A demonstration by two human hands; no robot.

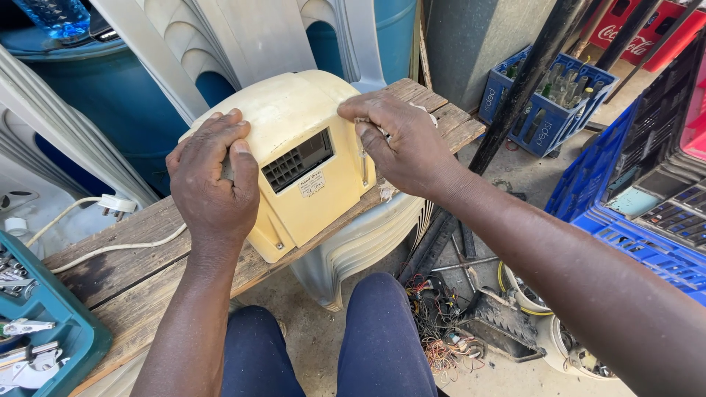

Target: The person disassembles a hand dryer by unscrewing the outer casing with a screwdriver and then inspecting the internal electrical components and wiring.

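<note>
A cream-yellow plastic appliance housing [309,158] with a dark vent grille and a small label rests on a wooden plank bench [125,265]. My left hand [213,184] grips its left side, fingers curled over the top edge. Over on the housing's right side, my right hand [401,143] clasps the upper edge, with the fingers folded over it. A white cord [110,248] with a plug [116,204] lies on the planks to the left.
A teal tool tray [70,323] with metal tools sits at lower left. Blue barrels and stacked white plastic chairs stand behind. Blue bottle crates [551,103] stand at right, beside a black pole. Tangled wires and scrap [448,323] lie on the ground by my knees.
</note>
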